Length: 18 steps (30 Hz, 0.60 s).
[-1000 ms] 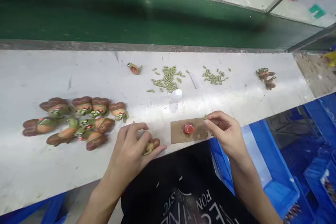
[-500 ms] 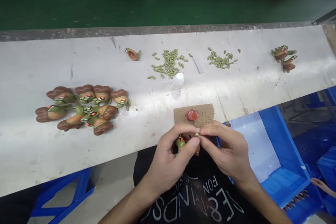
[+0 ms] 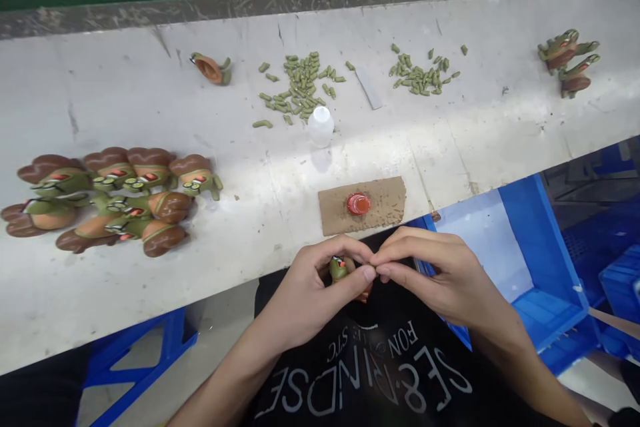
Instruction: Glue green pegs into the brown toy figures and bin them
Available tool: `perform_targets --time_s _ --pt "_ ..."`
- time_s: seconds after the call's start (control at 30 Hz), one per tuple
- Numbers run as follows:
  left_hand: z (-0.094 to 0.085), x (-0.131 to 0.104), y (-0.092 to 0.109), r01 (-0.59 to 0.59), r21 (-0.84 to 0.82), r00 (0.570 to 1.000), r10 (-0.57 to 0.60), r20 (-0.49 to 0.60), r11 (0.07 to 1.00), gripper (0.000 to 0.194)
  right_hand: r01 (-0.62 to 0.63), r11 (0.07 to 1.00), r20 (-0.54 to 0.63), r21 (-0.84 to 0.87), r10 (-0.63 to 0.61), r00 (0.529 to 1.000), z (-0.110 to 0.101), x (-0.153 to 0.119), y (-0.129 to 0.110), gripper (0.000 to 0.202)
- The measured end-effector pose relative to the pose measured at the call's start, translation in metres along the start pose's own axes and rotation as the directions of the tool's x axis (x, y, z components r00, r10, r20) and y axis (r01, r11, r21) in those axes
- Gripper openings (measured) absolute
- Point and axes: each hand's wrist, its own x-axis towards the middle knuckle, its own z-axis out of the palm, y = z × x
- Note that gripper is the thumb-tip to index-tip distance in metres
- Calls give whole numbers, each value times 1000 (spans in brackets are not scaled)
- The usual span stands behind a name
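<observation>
My left hand [image 3: 320,293] is closed around a small green and brown toy figurine [image 3: 339,269], whose green head with a red-orange patch shows between thumb and fingers. My right hand [image 3: 430,263] pinches at the tips of the left thumb and forefinger. Whatever lies between those fingertips is hidden. Just beyond the hands, an open red pot [image 3: 359,203] sits on a piece of cardboard [image 3: 393,197]. Small green pieces form a left pile [image 3: 303,83] and a right pile [image 3: 420,77], with a flat grey strip [image 3: 369,88] between them.
Several similar figurines [image 3: 150,197] lie at the left of the white table [image 3: 260,240]. One hollow figurine part [image 3: 210,69] lies behind, and two more figurines [image 3: 570,60] lie far right. A translucent bottle [image 3: 321,127] stands mid-table. Blue crates [image 3: 545,247] are below the right edge.
The camera view has shifted, so the table things appear higher and larger. The green piece that showed between the fingertips is now hidden. Both hands stay together at the figurine.
</observation>
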Motion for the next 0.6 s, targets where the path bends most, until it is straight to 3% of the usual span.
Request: perform_targets --time_s 0.1,0.2,0.37,0.6 --pt "-1 3 0 1 -38 1000 -2 -30 999 13 -18 999 -35 -38 17 999 1 2 3 12" --pt "0 7 -1 -60 55 993 65 -98 997 14 -76 997 -85 -17 74 994 6 3 6 14" --pt "1 10 -1 -114 53 987 119 -112 992 14 -223 952 -124 212 252 960 11 3 10 15" --pt "-3 11 -6 -119 -43 986 113 -122 992 23 -254 883 -177 396 345 922 13 13 7 11"
